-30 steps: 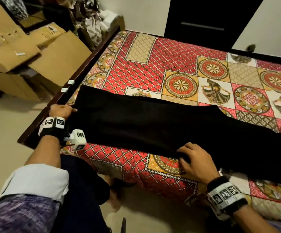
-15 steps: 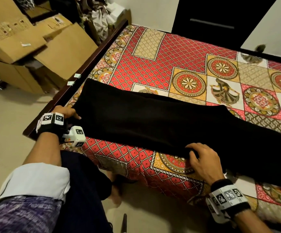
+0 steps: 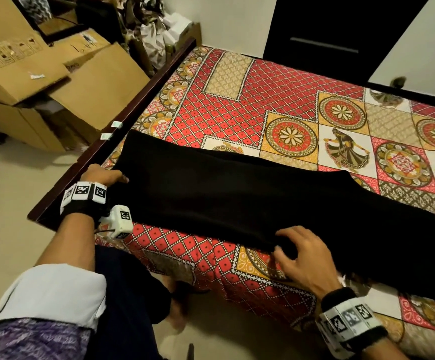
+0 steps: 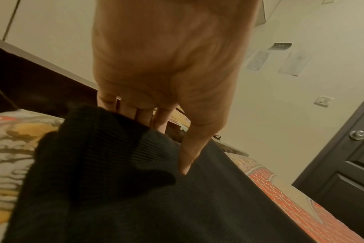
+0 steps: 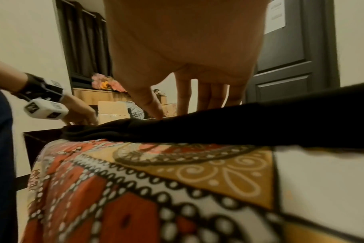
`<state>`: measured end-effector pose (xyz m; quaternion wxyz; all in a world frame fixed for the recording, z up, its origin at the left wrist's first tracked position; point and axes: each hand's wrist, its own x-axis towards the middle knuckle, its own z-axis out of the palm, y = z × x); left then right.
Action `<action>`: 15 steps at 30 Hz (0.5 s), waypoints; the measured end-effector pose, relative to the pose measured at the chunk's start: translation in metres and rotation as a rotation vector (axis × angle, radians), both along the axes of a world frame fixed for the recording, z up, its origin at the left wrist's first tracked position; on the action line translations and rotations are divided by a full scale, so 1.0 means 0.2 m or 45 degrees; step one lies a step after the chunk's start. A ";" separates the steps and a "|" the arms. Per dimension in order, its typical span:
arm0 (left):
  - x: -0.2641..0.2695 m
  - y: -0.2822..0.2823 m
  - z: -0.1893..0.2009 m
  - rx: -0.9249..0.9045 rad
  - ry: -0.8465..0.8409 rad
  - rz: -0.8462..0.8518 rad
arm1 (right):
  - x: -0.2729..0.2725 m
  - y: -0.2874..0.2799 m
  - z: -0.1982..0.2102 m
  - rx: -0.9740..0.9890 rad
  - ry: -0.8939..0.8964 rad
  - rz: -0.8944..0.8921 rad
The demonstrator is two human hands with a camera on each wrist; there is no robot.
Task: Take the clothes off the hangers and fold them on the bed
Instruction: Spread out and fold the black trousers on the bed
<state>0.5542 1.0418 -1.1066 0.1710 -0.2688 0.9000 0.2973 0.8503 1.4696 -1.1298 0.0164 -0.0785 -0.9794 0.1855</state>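
Where the head view looks down, a long black garment (image 3: 237, 196) lies flat across the near side of a bed (image 3: 276, 100) with a red patterned cover. At its left end the left hand (image 3: 99, 175) holds the cloth; the right hand (image 3: 302, 253) rests at the near edge, fingers bent over a small bunch of cloth. Cardboard boxes (image 3: 55, 81) stand on the floor beyond.

From the left wrist, the thumb (image 4: 189, 156) presses on top of the ribbed black fabric (image 4: 135, 180) while the fingers go beneath, pinching it.

From the right wrist, fingertips (image 5: 183, 105) touch the garment's edge; whether they clamp it I cannot tell.

One risk: the near edge hangs close to the mattress side, so an uneven pull could drag the garment off or skew the fold.
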 end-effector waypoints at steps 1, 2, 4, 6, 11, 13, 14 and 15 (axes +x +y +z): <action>0.00 0.03 0.00 0.000 0.044 0.009 | -0.01 -0.04 0.00 0.008 -0.015 0.056; 0.00 0.06 0.00 0.001 0.088 0.024 | -0.03 -0.08 -0.01 0.009 -0.029 0.101; 0.00 0.09 0.00 -0.006 0.190 0.051 | -0.06 -0.16 -0.03 -0.003 -0.027 0.157; 0.01 0.09 0.00 -0.017 0.277 0.104 | -0.07 -0.20 -0.05 -0.037 0.020 0.144; 0.03 0.06 -0.02 -0.004 0.209 0.125 | -0.07 -0.20 -0.03 -0.141 0.061 0.030; 0.03 0.08 -0.02 -0.014 0.184 0.080 | -0.10 -0.20 0.01 -0.161 0.015 0.049; 0.02 0.09 -0.01 -0.027 0.171 0.062 | -0.13 -0.19 0.03 -0.185 -0.001 0.037; 0.02 0.09 0.00 -0.044 0.155 0.036 | -0.17 -0.18 0.05 -0.204 -0.001 0.008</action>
